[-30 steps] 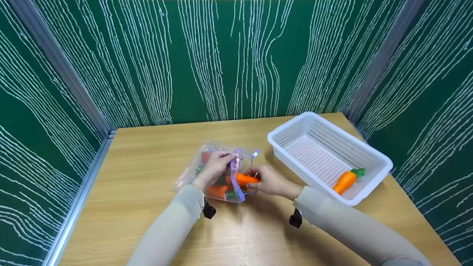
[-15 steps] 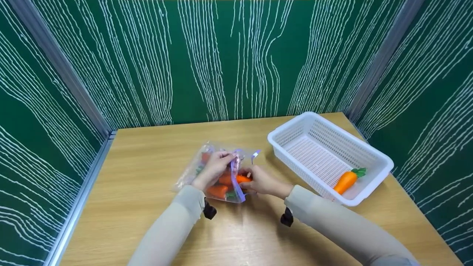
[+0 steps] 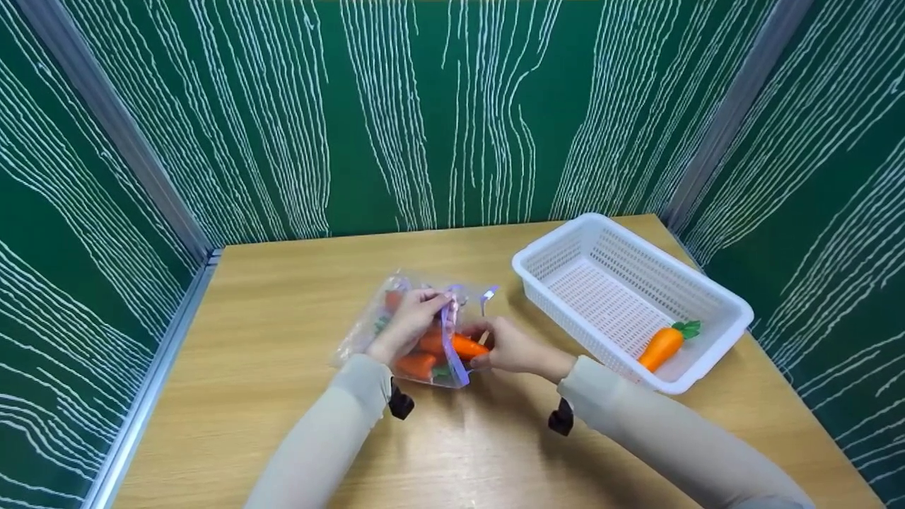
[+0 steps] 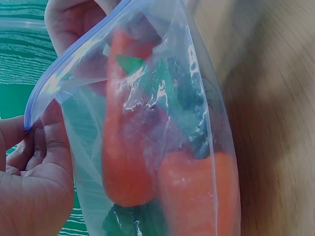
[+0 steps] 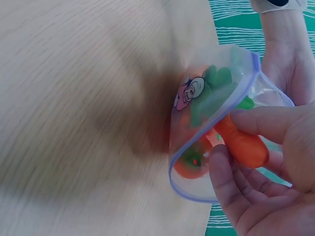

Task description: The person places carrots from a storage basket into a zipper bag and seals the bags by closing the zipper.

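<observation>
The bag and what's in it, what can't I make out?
Left wrist view: the lower part of the bag, cut off by the picture's bottom edge.
Head view: the bag's middle, hidden by the left hand.
Right wrist view: the inner end of the orange vegetable, hidden by the right hand and bag.
Every view: how many things are inside; they overlap.

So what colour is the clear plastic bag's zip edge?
Purple; the zip edge shows best in head view.
</observation>
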Demonstrator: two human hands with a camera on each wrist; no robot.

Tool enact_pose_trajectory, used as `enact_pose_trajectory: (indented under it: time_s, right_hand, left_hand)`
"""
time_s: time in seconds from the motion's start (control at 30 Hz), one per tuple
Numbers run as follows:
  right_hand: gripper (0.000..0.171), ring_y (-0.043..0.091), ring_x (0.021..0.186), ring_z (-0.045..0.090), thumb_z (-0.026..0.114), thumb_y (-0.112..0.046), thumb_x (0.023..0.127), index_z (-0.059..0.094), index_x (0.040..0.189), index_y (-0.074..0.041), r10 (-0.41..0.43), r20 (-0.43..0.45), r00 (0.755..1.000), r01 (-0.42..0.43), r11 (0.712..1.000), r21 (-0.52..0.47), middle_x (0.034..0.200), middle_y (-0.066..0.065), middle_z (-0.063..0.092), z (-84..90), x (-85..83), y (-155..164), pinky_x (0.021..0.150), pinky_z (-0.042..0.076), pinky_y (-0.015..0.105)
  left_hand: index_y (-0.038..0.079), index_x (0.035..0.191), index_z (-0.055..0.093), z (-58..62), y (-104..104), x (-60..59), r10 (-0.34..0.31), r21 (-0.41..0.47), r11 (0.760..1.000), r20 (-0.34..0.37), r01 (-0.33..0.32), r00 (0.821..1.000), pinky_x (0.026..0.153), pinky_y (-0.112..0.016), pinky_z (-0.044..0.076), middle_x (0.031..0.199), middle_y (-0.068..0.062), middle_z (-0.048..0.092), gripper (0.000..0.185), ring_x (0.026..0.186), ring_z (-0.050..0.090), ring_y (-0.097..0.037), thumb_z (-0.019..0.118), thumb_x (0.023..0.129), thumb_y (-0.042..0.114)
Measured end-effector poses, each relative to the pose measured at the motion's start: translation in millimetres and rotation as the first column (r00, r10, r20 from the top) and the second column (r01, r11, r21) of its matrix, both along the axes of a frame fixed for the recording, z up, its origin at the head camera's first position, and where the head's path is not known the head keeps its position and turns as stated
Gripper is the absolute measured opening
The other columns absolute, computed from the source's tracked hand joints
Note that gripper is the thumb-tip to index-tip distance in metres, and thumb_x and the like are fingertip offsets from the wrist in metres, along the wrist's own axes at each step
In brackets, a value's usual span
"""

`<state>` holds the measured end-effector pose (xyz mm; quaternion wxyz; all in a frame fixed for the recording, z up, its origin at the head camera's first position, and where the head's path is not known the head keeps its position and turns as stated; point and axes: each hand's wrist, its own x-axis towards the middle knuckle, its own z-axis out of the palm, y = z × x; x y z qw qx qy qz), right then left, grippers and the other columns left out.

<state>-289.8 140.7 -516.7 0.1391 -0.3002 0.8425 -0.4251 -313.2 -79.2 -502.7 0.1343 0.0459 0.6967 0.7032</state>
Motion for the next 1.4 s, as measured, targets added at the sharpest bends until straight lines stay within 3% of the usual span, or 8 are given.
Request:
enact_pose_trajectory:
  time_s: [0.27, 0.53, 0.7, 0.83, 0.97, 1.13, 1.27, 1.4]
  right_hand:
    - [0.046, 0.043, 0.093, 0.074, 0.080, 0.010, 0.082, 0.071, 0.127, 0.010, 0.011, 0.050, 0.999, -0.009, 0.999, -0.038, 0.109, 0.024, 0.077, 4.0, 2.1, 10.7, 0.077, 0.062, 0.027]
    - [0.045, 0.044, 0.101, 0.075, 0.072, 0.015, 0.085, 0.070, 0.130, 0.012, -0.005, 0.143, 0.990, 0.017, 0.996, -0.084, 0.116, 0.027, 0.077, 7.3, 2.6, 16.8, 0.087, 0.066, 0.035]
    - [0.032, 0.029, 0.085, 0.076, 0.080, 0.007, 0.089, 0.074, 0.120, 0.010, -0.053, 0.126, 0.991, 0.064, 0.994, -0.085, 0.106, 0.025, 0.079, 6.0, 1.5, 19.5, 0.076, 0.064, 0.025]
    - [0.020, 0.014, 0.073, 0.069, 0.086, 0.001, 0.089, 0.076, 0.106, 0.006, -0.113, 0.088, 0.990, 0.120, 0.989, -0.081, 0.091, 0.015, 0.078, 4.3, 0.5, 17.1, 0.064, 0.059, 0.018]
    - [0.016, 0.018, 0.068, 0.070, 0.086, 0.001, 0.089, 0.074, 0.099, 0.005, -0.151, 0.111, 0.982, 0.162, 0.983, -0.092, 0.084, 0.011, 0.075, 1.8, 0.2, 11.5, 0.062, 0.062, 0.025]
    - [0.012, 0.016, 0.065, 0.070, 0.084, 0.003, 0.090, 0.075, 0.098, 0.005, -0.134, 0.089, 0.987, 0.142, 0.986, -0.086, 0.080, 0.008, 0.075, -6.3, -4.7, 2.3, 0.063, 0.066, 0.040]
    - [0.011, 0.012, 0.065, 0.067, 0.079, 0.007, 0.091, 0.075, 0.102, 0.008, -0.116, 0.086, 0.989, 0.124, 0.989, -0.084, 0.083, 0.011, 0.076, -8.8, -6.4, -4.5, 0.060, 0.064, 0.034]
    - [0.016, 0.017, 0.070, 0.068, 0.071, 0.012, 0.091, 0.075, 0.107, 0.012, -0.103, 0.117, 0.988, 0.114, 0.989, -0.092, 0.089, 0.022, 0.077, -8.4, -5.9, -9.7, 0.059, 0.057, 0.024]
  left_hand:
    - [0.002, 0.113, 0.078, -0.2, -0.8, 0.2, -0.011, 0.054, 0.998, 0.049, 0.008, 0.999, 0.077, -0.026, 0.060, 0.088, -0.002, 0.068, 0.027, 0.074, 0.066, -0.014, 0.058, 0.114, 0.019]
    - [0.003, 0.110, 0.078, 0.2, -1.0, 1.1, -0.018, 0.053, 0.998, 0.037, 0.016, 0.999, 0.078, -0.027, 0.059, 0.087, -0.002, 0.067, 0.026, 0.074, 0.065, -0.014, 0.057, 0.114, 0.019]
    - [0.000, 0.112, 0.078, -0.1, -0.4, 0.1, -0.016, 0.054, 0.998, 0.036, 0.014, 0.999, 0.078, -0.026, 0.060, 0.087, -0.001, 0.068, 0.026, 0.075, 0.065, -0.013, 0.057, 0.114, 0.016]
    - [-0.002, 0.113, 0.077, 0.1, 0.5, -0.3, -0.008, 0.059, 0.998, 0.040, 0.006, 0.999, 0.079, -0.025, 0.060, 0.089, -0.001, 0.069, 0.026, 0.076, 0.066, -0.012, 0.056, 0.114, 0.014]
    - [-0.005, 0.115, 0.076, -0.4, 0.7, -0.3, -0.001, 0.043, 0.999, 0.025, 0.000, 1.000, 0.080, -0.024, 0.058, 0.090, 0.000, 0.067, 0.028, 0.077, 0.065, -0.011, 0.057, 0.114, 0.014]
    - [-0.016, 0.121, 0.070, -0.5, 1.2, -0.3, -0.015, 0.064, 0.998, 0.005, 0.015, 1.000, 0.074, -0.020, 0.056, 0.091, 0.000, 0.064, 0.033, 0.074, 0.063, -0.010, 0.055, 0.115, 0.013]
    - [-0.017, 0.125, 0.068, 0.1, 1.5, 0.1, -0.006, 0.056, 0.998, 0.000, 0.006, 1.000, 0.075, -0.020, 0.055, 0.098, -0.001, 0.061, 0.034, 0.078, 0.062, -0.009, 0.055, 0.115, 0.013]
    - [-0.011, 0.120, 0.073, 0.2, 1.6, -0.2, 0.009, 0.040, 0.999, -0.005, -0.009, 1.000, 0.077, -0.022, 0.055, 0.099, -0.002, 0.060, 0.030, 0.079, 0.062, -0.010, 0.057, 0.114, 0.014]
